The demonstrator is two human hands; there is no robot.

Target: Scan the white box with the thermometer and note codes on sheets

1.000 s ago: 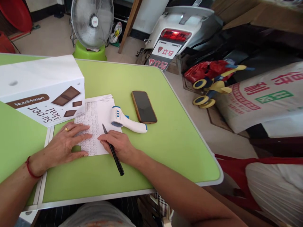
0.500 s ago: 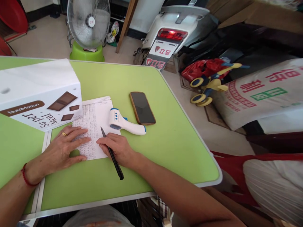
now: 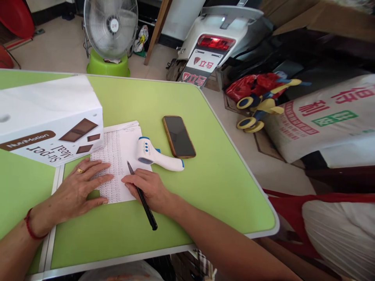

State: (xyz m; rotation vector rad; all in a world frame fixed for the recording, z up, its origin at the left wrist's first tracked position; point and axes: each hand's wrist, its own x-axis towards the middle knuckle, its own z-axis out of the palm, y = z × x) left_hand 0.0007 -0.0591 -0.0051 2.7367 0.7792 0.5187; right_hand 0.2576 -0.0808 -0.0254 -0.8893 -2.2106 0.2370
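My right hand (image 3: 150, 189) grips a black pen (image 3: 146, 208), its tip resting over the blank part of a handwritten sheet of paper (image 3: 130, 144). Dense writing covers the sheet's left part. With fingers spread, my left hand (image 3: 80, 185) lies flat on the sheet's left edge and the table; it wears a ring, and a red cord circles the wrist. A white and blue infrared thermometer (image 3: 158, 157) lies across the sheet's right edge. To its right is a phone (image 3: 179, 136) with a dark screen and a brown case.
A white "NutriMotion" box (image 3: 52, 117) stands on the green table (image 3: 234, 187), close to my left hand. Beyond the table are a fan (image 3: 111, 31) on a green stool, a white scooter (image 3: 216, 43), a toy tricycle (image 3: 260, 109) and a large printed sack (image 3: 325, 117).
The whole view has shifted slightly, so the table's things sit a little lower and farther right. Both hands keep nearly the same pose on the paper.
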